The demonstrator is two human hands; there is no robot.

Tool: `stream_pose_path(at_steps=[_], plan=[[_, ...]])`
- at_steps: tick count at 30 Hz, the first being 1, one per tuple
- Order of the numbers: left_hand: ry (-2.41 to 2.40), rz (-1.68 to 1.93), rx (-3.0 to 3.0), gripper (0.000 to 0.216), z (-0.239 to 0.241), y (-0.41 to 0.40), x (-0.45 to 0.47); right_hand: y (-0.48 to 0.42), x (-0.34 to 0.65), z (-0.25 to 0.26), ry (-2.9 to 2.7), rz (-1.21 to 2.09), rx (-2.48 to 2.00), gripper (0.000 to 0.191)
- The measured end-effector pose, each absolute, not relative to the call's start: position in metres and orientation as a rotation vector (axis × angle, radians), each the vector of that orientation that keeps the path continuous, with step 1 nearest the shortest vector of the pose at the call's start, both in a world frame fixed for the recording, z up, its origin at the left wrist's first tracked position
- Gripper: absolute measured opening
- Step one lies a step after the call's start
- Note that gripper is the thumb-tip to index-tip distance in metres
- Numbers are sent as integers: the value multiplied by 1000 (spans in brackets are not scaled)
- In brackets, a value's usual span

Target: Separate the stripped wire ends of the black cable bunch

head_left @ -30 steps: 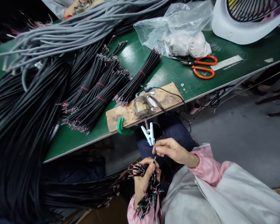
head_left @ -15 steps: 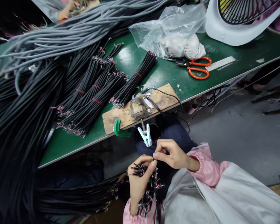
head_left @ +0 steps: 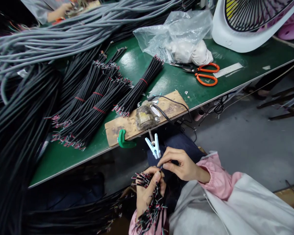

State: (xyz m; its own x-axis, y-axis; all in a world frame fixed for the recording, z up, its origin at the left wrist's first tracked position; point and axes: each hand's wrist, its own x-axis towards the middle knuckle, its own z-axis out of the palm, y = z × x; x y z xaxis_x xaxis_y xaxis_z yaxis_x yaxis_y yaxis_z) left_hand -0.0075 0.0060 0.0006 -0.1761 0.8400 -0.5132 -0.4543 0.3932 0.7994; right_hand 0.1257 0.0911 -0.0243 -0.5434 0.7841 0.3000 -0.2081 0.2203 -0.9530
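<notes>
Below the bench edge, my left hand [head_left: 147, 191] is closed around a bunch of thin black cables [head_left: 150, 209], whose red and white wire ends stick out above and below the fingers. Its thumb and forefinger hold up one cable end [head_left: 161, 169]. At that tip, my right hand [head_left: 178, 163] brings thumb and forefinger together around the fine wires, partly hidden by the fingers. Just above my hands, a light blue clothes peg [head_left: 154, 147] sits on the shaft of a small motor [head_left: 145, 117], which is fixed to a wooden board [head_left: 122, 125].
A green clamp [head_left: 123, 140] grips the board at the green bench's edge. Tied black cable bundles [head_left: 139, 85] and grey cables [head_left: 83, 39] cover the left side. Orange-handled scissors [head_left: 207, 74], a plastic bag [head_left: 176, 29] and a white fan [head_left: 237, 42] lie right. A co-worker's hand [head_left: 60, 12] shows top left.
The view has shifted slightly. My right fingertips have loosened a little at the cable end, and the wire ends in my left hand have shifted to the left.
</notes>
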Motion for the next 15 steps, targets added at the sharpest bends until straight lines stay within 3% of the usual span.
stream_pose_path(at_steps=[5,15], plan=[[1212,1165,385,30,1,11,-12,91,121,-20,-1638,1462,-573,18],[1110,1167,599,17,-11,21,-16,94,123,-27,-1051,2199,-519,33]])
